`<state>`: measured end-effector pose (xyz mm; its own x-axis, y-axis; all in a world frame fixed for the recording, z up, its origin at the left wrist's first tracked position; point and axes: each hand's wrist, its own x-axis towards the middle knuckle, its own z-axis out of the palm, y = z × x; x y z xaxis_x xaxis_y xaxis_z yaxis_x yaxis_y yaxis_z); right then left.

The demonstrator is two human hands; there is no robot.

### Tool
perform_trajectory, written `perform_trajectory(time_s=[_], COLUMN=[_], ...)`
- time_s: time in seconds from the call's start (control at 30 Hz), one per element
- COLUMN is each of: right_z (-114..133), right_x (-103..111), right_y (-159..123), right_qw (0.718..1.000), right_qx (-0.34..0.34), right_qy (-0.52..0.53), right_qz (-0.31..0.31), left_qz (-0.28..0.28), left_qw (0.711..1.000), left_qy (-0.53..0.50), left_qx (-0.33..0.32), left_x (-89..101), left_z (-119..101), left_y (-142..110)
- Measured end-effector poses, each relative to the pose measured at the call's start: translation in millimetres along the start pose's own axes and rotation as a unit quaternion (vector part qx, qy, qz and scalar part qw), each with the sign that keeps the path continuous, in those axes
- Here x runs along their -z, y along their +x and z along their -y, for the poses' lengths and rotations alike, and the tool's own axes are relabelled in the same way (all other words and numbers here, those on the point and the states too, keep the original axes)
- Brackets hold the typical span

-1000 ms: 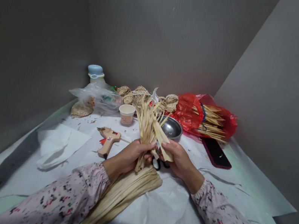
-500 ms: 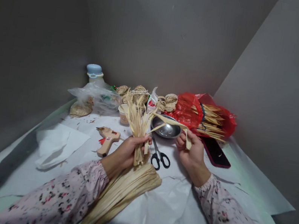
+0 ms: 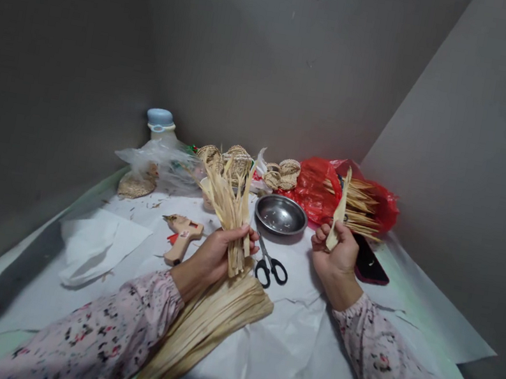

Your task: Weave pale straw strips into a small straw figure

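Observation:
My left hand (image 3: 218,251) is closed around a bundle of dried straw-coloured leaf strips (image 3: 226,201), their loose ends fanning upward. Between the thumb and fingers of my right hand (image 3: 337,258) a single pale leaf strip (image 3: 340,207) stands nearly upright, apart from the bundle. Below my left hand, a larger sheaf of dried leaves (image 3: 210,331) lies on the white paper, partly under my left sleeve. Black-handled scissors (image 3: 271,271) rest between my hands, just in front of a steel bowl (image 3: 281,215) with small scraps in it.
A glue gun (image 3: 182,239) and crumpled white paper (image 3: 100,248) lie to the left. Woven coils (image 3: 238,162) and a clear plastic bag (image 3: 160,164) stand at the back. A red bag (image 3: 318,187) of dried leaves and a phone (image 3: 373,265) sit at right.
The strip in my right hand, earlier stretched across to the bundle, now points upward and is apart from it. My right hand has shifted slightly right; the bundle leans more to the left.

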<state>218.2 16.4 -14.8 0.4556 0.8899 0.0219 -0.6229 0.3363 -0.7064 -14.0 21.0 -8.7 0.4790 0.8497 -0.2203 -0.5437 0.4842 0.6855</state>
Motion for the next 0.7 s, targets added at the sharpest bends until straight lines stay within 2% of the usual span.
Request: perform_trajectory(time_s=[0.13, 0.3, 0.47, 0.7], right_z=[-8.9, -24.5, -38.0, -43.4], right_x=[-9.1, -21.1, -24.6, -25.9], right_y=[-11.3, -32.4, -43.9, -41.8], right_qw=[0.998, 0.987, 0.956, 0.939], right_qx=[-0.055, -0.097, -0.140, -0.141], right_qy=[-0.040, -0.074, -0.147, -0.202], right_qz=[0.017, 0.101, 0.212, 0.241], left_qz=[0.004, 0.034, 0.026, 0.027], left_qw=[1.000, 0.997, 0.988, 0.979], left_qy=[0.019, 0.063, 0.141, 0.189], left_qx=[-0.002, -0.014, -0.060, -0.069], left_x=[1.5, -4.6, -14.8, -8.5], left_z=[6.0, 14.9, 17.0, 23.7], left_y=[1.5, 2.3, 9.2, 22.3])
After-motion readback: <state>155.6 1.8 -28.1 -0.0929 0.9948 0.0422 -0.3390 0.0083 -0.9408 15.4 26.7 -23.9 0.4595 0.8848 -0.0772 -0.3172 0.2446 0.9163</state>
